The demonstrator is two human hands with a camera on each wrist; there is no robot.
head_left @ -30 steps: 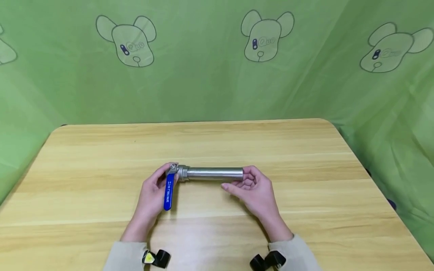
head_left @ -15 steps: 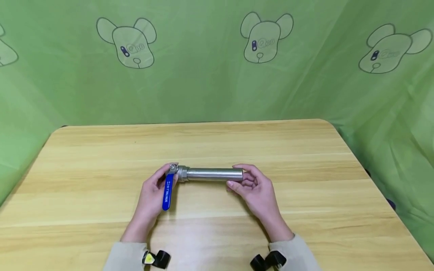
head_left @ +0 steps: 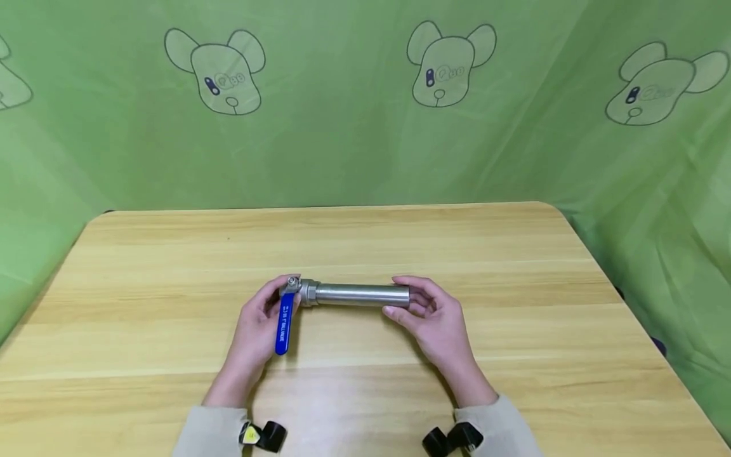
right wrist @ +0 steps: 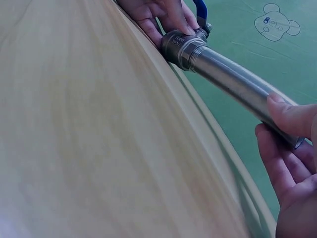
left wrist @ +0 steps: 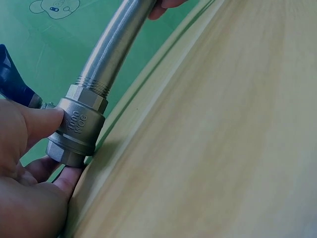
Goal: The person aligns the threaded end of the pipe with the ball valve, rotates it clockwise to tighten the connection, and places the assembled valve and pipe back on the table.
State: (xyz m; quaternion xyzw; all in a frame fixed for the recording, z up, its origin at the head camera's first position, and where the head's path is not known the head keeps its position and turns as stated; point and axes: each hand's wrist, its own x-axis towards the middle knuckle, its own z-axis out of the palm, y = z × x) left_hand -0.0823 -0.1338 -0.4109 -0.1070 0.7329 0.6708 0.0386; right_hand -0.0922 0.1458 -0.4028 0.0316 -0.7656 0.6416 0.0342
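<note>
A metal ball valve [left wrist: 77,124] with a blue lever [head_left: 283,324] is gripped by the left hand [head_left: 258,324], its thumb on the valve body. The lever points toward the person. From the valve's right side runs a straight steel pipe [head_left: 362,294], its threaded end [left wrist: 94,85] entering the hex collar. At the pipe's far right end the right hand [head_left: 440,320] holds it between thumb and fingers; in the right wrist view the thumb [right wrist: 285,106] lies on top and fingers are beneath. Valve and pipe lie level, left to right.
A light wooden table [head_left: 365,241] lies under both hands. Behind it and at the sides hangs a green cloth [head_left: 337,127] with printed bear heads. Black devices [head_left: 273,437] are strapped at both wrists, over light sleeves [head_left: 214,431].
The right hand's thumb and forefinger have closed on the pipe's end, the forefinger now showing along its far side. The left hand keeps its grip on the valve, almost unmoved.
</note>
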